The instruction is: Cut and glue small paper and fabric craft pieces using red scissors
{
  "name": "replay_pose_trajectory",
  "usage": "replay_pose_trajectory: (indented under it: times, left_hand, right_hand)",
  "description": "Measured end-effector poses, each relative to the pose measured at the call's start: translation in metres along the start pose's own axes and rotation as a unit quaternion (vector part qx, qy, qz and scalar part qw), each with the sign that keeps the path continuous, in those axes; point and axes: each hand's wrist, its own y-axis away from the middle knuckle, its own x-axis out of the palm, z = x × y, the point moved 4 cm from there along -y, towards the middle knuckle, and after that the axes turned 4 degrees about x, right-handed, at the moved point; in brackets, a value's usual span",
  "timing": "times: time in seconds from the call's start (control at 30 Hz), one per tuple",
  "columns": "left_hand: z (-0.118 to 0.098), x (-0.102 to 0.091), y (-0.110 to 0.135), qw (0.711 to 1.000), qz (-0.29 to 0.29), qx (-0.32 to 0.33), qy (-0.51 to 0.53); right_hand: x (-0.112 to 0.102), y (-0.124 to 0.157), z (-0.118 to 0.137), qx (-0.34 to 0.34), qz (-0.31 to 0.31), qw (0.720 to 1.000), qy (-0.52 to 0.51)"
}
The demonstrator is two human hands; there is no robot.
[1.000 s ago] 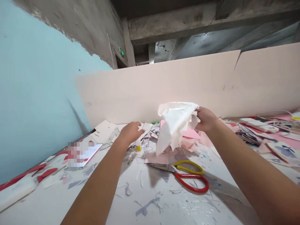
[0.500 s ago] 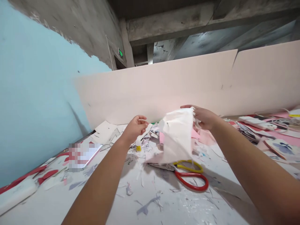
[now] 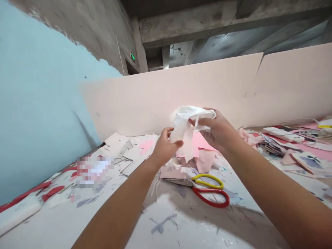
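The left hand (image 3: 164, 147) and right hand (image 3: 217, 131) pinch a crumpled white sheet (image 3: 181, 124) between them.

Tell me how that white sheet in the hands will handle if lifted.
The white sheet is probably floppy: it crumples and droops between the left hand and right hand. It likely weighs very little, and its ragged edges suggest it could tear easily.

The white work table (image 3: 141, 230) is littered with paper offcuts and grey-blue scraps across its surface. At centre frame, pink paper offcuts (image 3: 204, 162) lie heaped just above scissors with red and yellow handles (image 3: 211, 192). At lower left sit a white block (image 3: 18, 214) and a pixelated flat item (image 3: 94, 171); at right, printed sheets (image 3: 272, 145) and a butterfly-print card (image 3: 308, 162).
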Motion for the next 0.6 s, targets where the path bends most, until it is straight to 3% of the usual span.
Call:
replay_pose_trajectory:
  times: [0.07, 0.13, 0.2, 0.27, 0.37, 0.6]
  left_hand:
    - [0.005, -0.009, -0.007, 0.999, -0.040, -0.013, -0.010]
    - [0.008, -0.020, -0.012, 0.999, -0.044, -0.022, -0.010]
    - [0.008, -0.030, -0.015, 0.998, -0.038, -0.036, 0.031]
    - [0.008, -0.037, -0.017, 0.996, -0.025, -0.054, 0.073]
    - [0.010, -0.042, -0.018, 0.993, -0.011, -0.070, 0.098]
    - [0.015, -0.049, -0.017, 0.986, 0.054, -0.083, 0.133]
  right_hand:
    - [-0.008, -0.001, 0.003, -0.043, -0.022, 0.990, 0.131]
    - [-0.025, -0.008, 0.007, -0.082, -0.086, 0.964, 0.239]
    - [-0.044, -0.018, 0.007, -0.062, -0.127, 0.948, 0.286]
    - [-0.060, -0.026, 0.003, -0.016, -0.134, 0.944, 0.301]
    - [-0.077, -0.034, 0.000, -0.011, -0.142, 0.947, 0.289]
    - [-0.090, -0.048, -0.015, 0.022, -0.067, 0.961, 0.269]
